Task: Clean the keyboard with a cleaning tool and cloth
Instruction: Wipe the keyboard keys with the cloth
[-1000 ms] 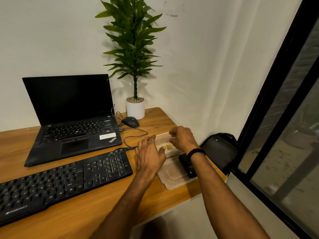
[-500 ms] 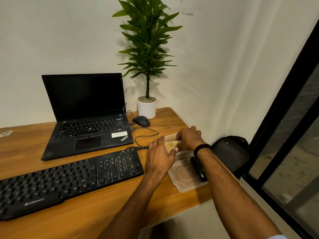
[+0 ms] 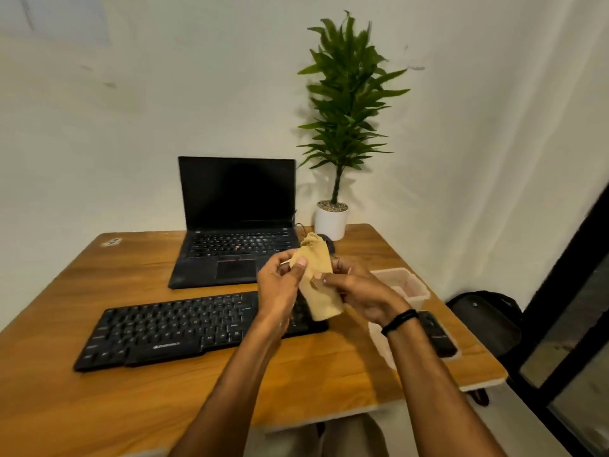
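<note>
Presently, the table (image 3: 99, 407) carries the keyboard (image 3: 184, 328) directly beneath and left of both hands. The tan cloth (image 3: 318, 278) is held above its right end, pinched by the left hand (image 3: 280, 285) and the right hand (image 3: 359, 291). Recommendation: unfold it fully and keep it taut before wiping.

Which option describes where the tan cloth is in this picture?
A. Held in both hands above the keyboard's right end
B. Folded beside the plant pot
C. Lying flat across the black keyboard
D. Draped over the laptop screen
A: the cloth is off the desk, pinched between the fingers of the left hand and the right hand, in front of the right end of the keyboard.
</note>
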